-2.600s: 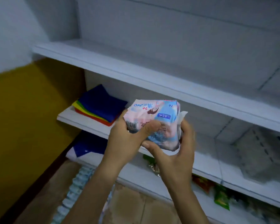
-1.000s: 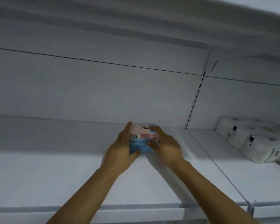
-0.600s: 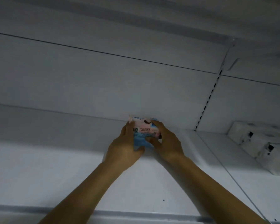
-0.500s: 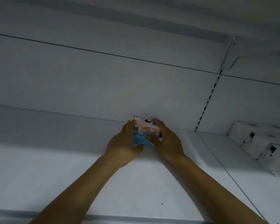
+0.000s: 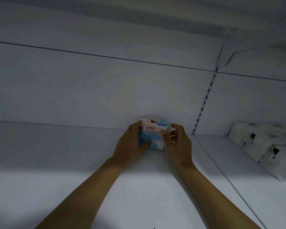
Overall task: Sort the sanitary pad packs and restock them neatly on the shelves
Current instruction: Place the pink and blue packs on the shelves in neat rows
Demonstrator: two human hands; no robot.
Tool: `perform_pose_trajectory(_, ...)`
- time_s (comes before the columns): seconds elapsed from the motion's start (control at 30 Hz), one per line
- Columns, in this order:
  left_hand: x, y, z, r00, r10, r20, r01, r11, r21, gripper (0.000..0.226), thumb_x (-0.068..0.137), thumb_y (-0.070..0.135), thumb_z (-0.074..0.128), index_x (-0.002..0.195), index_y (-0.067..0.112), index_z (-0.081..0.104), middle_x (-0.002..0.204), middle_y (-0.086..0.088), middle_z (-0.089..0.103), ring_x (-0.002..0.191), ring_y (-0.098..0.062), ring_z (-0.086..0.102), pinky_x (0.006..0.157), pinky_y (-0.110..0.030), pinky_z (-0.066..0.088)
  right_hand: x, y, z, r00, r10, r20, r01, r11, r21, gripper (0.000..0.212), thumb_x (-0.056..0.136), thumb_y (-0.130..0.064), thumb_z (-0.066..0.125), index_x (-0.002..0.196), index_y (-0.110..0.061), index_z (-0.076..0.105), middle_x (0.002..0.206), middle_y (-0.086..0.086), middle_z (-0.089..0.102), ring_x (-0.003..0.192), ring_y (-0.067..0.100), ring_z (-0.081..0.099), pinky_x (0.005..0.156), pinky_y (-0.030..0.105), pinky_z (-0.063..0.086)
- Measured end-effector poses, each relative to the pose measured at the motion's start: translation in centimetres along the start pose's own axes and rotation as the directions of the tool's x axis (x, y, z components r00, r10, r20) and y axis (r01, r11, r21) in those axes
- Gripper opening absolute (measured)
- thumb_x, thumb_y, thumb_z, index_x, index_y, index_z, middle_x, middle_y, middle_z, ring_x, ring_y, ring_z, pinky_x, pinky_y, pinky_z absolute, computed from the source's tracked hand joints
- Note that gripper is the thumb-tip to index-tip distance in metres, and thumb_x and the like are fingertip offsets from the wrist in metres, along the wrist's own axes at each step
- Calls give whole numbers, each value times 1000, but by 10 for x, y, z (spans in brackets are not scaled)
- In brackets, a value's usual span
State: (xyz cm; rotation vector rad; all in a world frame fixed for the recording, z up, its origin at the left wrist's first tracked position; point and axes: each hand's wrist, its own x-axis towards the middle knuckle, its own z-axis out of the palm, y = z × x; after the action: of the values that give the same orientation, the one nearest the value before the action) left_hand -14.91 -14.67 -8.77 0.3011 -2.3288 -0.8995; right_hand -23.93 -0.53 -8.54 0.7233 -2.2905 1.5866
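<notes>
A pink and blue sanitary pad pack (image 5: 153, 130) stands on the white shelf (image 5: 69, 162), pushed up against the back wall. My left hand (image 5: 130, 146) holds its left side, with the thumb curled across the lower front. My right hand (image 5: 178, 144) is at the pack's right edge. Its fingers are loosely curled and spread, and only a fingertip touches the pack's front.
A slotted upright (image 5: 205, 100) divides this shelf bay from the one to the right. Several white packs (image 5: 261, 144) lie in a row on the right bay. Another shelf hangs overhead.
The pack went from in front of the lower shelves up to this shelf's back wall. In the last half second my right hand's fingers have come off the pack and spread.
</notes>
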Motion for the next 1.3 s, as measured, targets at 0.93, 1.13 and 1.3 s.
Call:
perform_pose_trajectory(0.93,26,53,47,919,-145,365,102,986,135,98,79,22,72,151,12,6,143,-5,45,122,-24,52,94,-26,43,-3,-4,-68,885,112,452,-56,989,-136,37,97,-25,51,134,-26,50,135,2,55,121,22,52,91,24,38)
perform_pose_trajectory(1.13,20,80,60,915,-169,367,129,983,131,100,76,15,73,151,8,7,147,-10,38,130,-28,45,100,-33,43,-8,9,-102,867,124,482,-29,980,-199,46,96,-27,54,141,-27,42,136,3,54,117,22,54,83,24,41)
perform_pose_trajectory(1.3,-15,101,42,941,-190,281,59,906,418,93,88,29,64,154,20,-1,160,-1,15,141,-23,28,111,-37,32,-21,10,-111,928,32,372,38,983,-180,48,93,-26,56,139,-18,44,137,5,53,121,25,53,96,32,45)
